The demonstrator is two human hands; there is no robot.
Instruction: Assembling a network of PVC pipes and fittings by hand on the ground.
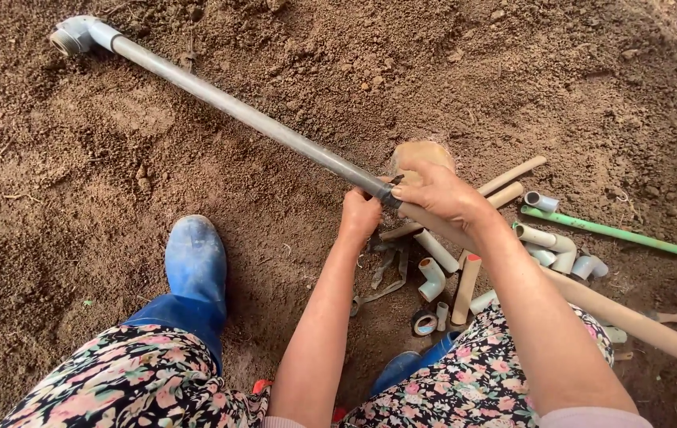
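You are clamping both hands, left (360, 212) and right (439, 192), around the grey pipe (235, 111) where it is meeting the tan pipe (631, 317); the grey one is running toward ten o'clock, elbow fitting (77, 35) already on, loose fittings (433, 279) lying unused at five o'clock.

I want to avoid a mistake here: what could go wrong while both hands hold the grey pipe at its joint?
1. The grey pipe is long, and its elbow end lies in soil, so it may lever the joint sideways.
2. The left hand and right hand grip close together; fingers might get pinched.
3. Loose pipe fittings lie near the blue boot; stepping on them may cause a slip.
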